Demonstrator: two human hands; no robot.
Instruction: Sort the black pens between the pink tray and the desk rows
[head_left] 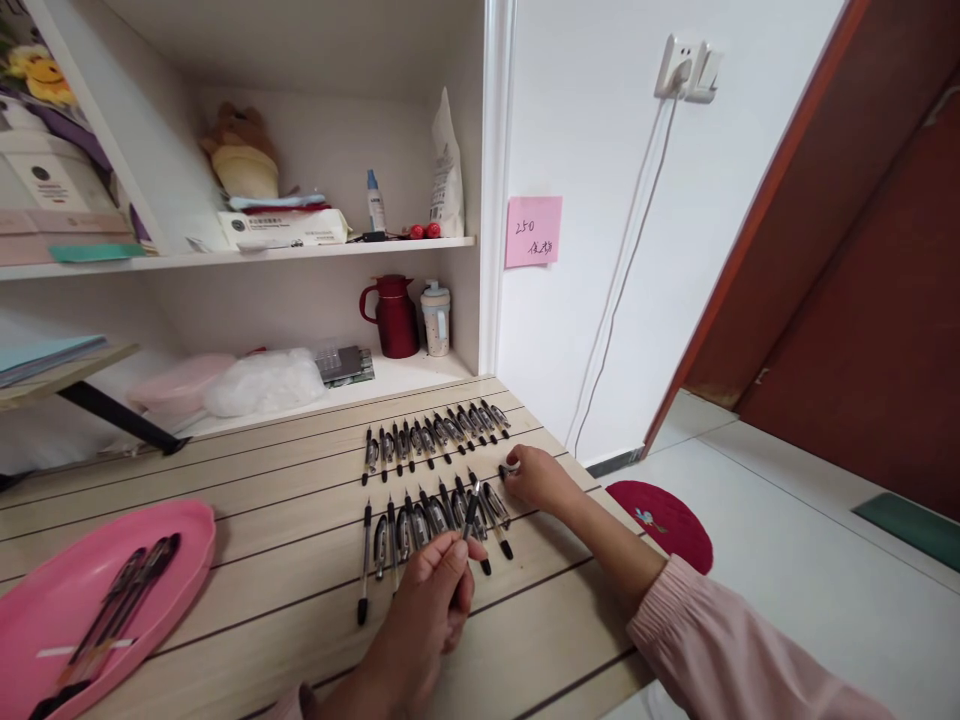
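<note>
Two rows of black pens lie on a light wooden desk (247, 600): a far row (431, 435) and a near row (427, 520). My left hand (431, 600) is closed, pinching one black pen (471, 510) upright over the near row. My right hand (534, 478), in a pink sleeve, rests at the right end of the rows with its fingers closed on a small dark pen cap (508, 468). A pink tray (97, 600) at the near left holds several more black pens (124, 595).
White shelves behind the desk carry a red jug (391, 315), a speckled cup (436, 318), plastic bags (262, 382), boxes and a bottle. A pink sticky note (533, 231) hangs on the wall. A red mat (664, 520) lies on the floor beside the desk's right edge.
</note>
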